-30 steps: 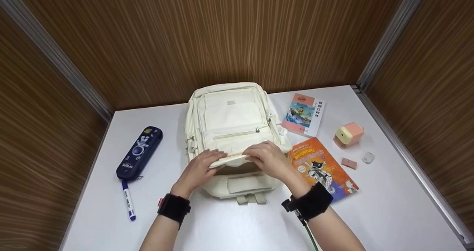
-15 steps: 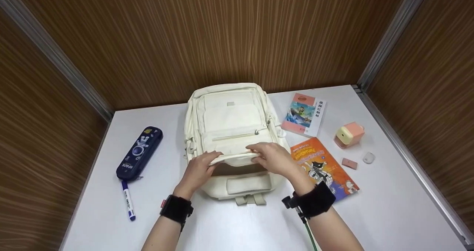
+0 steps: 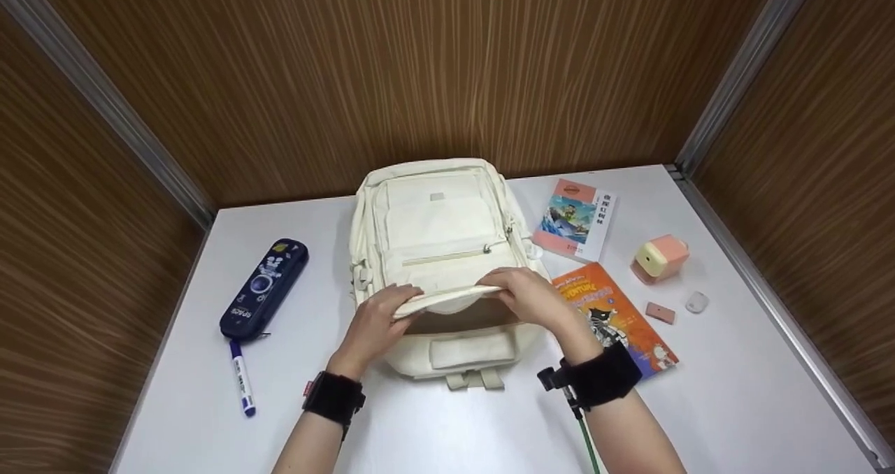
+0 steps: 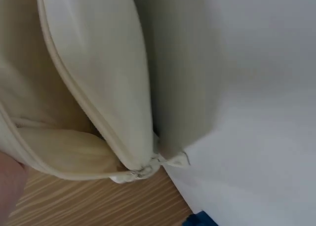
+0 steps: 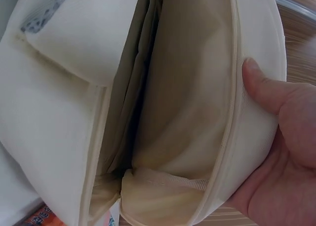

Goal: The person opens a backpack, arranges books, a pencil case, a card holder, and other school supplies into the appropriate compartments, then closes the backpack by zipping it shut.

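A cream backpack [image 3: 440, 226] lies on the white table with its main compartment unzipped and gaping toward me. My left hand [image 3: 377, 320] grips the left part of the raised front flap's edge. At the right part of that edge, my right hand [image 3: 528, 296] holds the flap; the right wrist view shows its thumb [image 5: 259, 85] on the outer side and the other fingers behind the fabric. Tan lining [image 5: 187, 87] shows inside the bag. In the left wrist view only a bit of the left hand [image 4: 10, 184] appears, by the rim.
Left of the bag lie a navy pencil case [image 3: 264, 289] and a marker [image 3: 242, 379]. To the right are a pink-and-white book [image 3: 573, 219], an orange book [image 3: 622, 313], a pink pencil sharpener [image 3: 659, 259], a small pink block [image 3: 660, 312] and a small clear item [image 3: 696, 302]. Wood-grain panels surround the table.
My right hand has shifted slightly right along the flap edge and renewed its hold. The bag's mouth gapes wider. My left hand stays at about the same spot.
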The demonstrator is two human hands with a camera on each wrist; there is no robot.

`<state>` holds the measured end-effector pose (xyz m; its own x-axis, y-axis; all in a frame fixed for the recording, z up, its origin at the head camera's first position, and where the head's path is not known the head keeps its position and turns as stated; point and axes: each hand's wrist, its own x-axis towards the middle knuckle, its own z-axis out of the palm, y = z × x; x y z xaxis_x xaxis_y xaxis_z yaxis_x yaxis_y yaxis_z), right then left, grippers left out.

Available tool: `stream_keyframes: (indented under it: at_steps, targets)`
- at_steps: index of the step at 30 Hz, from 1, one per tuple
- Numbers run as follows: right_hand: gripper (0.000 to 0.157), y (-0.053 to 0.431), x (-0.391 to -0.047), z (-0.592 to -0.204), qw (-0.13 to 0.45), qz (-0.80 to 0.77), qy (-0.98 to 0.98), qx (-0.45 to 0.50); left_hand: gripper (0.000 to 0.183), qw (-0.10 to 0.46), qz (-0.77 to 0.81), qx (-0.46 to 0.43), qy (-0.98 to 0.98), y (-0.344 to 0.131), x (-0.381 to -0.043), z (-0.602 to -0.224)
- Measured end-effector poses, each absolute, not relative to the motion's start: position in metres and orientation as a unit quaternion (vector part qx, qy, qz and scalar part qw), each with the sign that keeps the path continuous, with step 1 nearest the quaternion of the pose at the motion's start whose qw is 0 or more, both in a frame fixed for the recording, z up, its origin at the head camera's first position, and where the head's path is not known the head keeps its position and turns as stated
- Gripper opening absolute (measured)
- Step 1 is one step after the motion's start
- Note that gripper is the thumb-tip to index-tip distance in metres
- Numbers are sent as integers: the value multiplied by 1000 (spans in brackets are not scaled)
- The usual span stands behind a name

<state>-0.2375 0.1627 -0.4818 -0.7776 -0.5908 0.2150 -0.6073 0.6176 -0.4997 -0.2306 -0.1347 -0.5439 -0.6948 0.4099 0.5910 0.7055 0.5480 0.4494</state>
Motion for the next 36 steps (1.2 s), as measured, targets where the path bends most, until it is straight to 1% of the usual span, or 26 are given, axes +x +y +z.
stream_keyframes:
  at_steps: [3, 6, 9, 12, 14, 16, 19, 20, 22, 23, 25, 27, 28, 29, 30, 31, 32, 34, 36]
  targets:
    - [21, 165, -238, -479, 16, 288, -898, 334, 31, 203, -358, -337, -847, -141, -231, -549]
    - [22, 167, -238, -474, 9, 285, -903, 322, 34, 208, -354, -326, -851, -144, -230, -549]
    - [23, 166, -237, -469, 2, 285, -911, 297, 35, 222, -335, -296, -867, -143, -229, -539]
    - [24, 167, -235, -462, 4, 297, -919, 261, 32, 232, -322, -252, -883, -140, -230, -526]
    - [31, 169, -233, -457, 12, 307, -921, 239, 29, 229, -327, -218, -890, -139, -231, -517]
    - [42, 173, -231, -453, 24, 317, -923, 216, 26, 221, -342, -176, -896, -139, -233, -507]
    - [61, 180, -228, -448, 44, 330, -925, 186, 13, 207, -372, -116, -897, -139, -238, -493]
    - [66, 182, -227, -447, 51, 335, -924, 175, 13, 203, -381, -99, -897, -140, -240, -488]
    - [73, 184, -225, -449, 83, 349, -921, 155, 20, 195, -395, -73, -895, -141, -243, -480]
    - [72, 183, -224, -451, 107, 355, -917, 145, 26, 193, -400, -65, -894, -141, -246, -476]
    - [63, 180, -221, -456, 164, 361, -908, 134, 30, 192, -409, -56, -890, -141, -249, -469]
    - [46, 172, -216, -462, 215, 351, -901, 137, 33, 193, -415, -53, -888, -141, -252, -463]
    - [39, 167, -213, -466, 225, 341, -901, 148, 35, 194, -417, -53, -886, -140, -254, -460]
    - [34, 162, -209, -468, 222, 326, -904, 163, 35, 195, -419, -53, -885, -139, -255, -457]
    - [32, 156, -204, -472, 205, 306, -911, 184, 35, 196, -421, -52, -884, -138, -256, -455]
    - [33, 151, -200, -475, 175, 286, -919, 209, 35, 196, -422, -51, -883, -137, -257, -452]
    - [35, 145, -196, -479, 136, 266, -925, 234, 35, 196, -423, -48, -883, -136, -258, -450]
    - [45, 136, -189, -489, 46, 227, -931, 281, 36, 192, -424, -42, -884, -134, -260, -447]
    - [50, 129, -184, -500, -29, 193, -932, 305, 35, 187, -421, -32, -887, -132, -262, -445]
